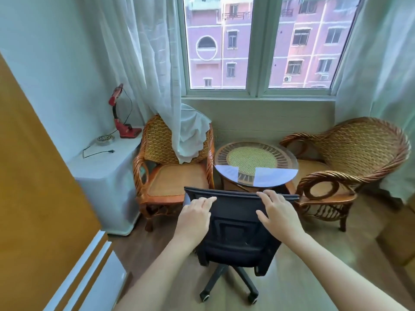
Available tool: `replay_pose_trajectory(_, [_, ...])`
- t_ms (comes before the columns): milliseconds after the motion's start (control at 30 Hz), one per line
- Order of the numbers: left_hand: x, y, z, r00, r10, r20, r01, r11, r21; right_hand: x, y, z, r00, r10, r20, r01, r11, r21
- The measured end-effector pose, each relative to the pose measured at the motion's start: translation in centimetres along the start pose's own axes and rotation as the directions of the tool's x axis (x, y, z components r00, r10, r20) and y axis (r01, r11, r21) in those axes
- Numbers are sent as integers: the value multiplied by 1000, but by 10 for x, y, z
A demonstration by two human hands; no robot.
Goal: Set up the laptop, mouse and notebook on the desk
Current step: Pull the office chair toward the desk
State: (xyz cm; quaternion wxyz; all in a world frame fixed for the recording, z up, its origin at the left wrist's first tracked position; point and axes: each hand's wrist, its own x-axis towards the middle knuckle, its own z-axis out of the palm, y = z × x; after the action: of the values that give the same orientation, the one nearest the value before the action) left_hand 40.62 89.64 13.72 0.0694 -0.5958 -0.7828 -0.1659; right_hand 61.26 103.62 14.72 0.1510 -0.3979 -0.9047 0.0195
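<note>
No laptop, mouse or notebook is in view. A black mesh office chair (235, 234) on castors stands in front of me with its back towards me. My left hand (197, 212) lies flat against the upper left of the backrest, fingers stretched out. My right hand (276, 212) rests on the upper right, its fingertips reaching the top edge and its thumb spread. Neither hand is closed around the chair.
Beyond the chair stands a round glass-topped wicker table (256, 144), with one wicker armchair (157, 142) to its left and another (359, 142) to its right. A white cabinet (105, 171) at the left carries a red lamp (121, 122). A wooden panel (33, 176) fills the left edge.
</note>
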Motion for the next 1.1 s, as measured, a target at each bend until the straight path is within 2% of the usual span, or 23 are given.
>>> replay_pose_trajectory(133, [81,-20,35,995,59,79,-60,998,8,61,27,24,987,82,135,-72,994,-76])
replay_pose_trajectory(233, [118,-37,62,971,54,234,-80,991,105,83,40,41,943,155,293,-135,987,-85])
replay_pose_trajectory(333, [129,-47,83,940,91,329,-116,991,58,87,50,57,897,163,412,-146,987,-73])
replay_pose_trajectory(500, [123,-55,96,955,108,277,-127,991,49,81,52,68,918,140,371,-133,990,-43])
replay_pose_trajectory(833, [70,-53,78,921,-9,390,-26,996,86,43,37,62,913,18,407,-18,1000,-4])
replay_pose_trajectory(1100, [-12,9,57,909,-120,400,126,992,11,-21,48,48,924,-46,379,54,999,-8])
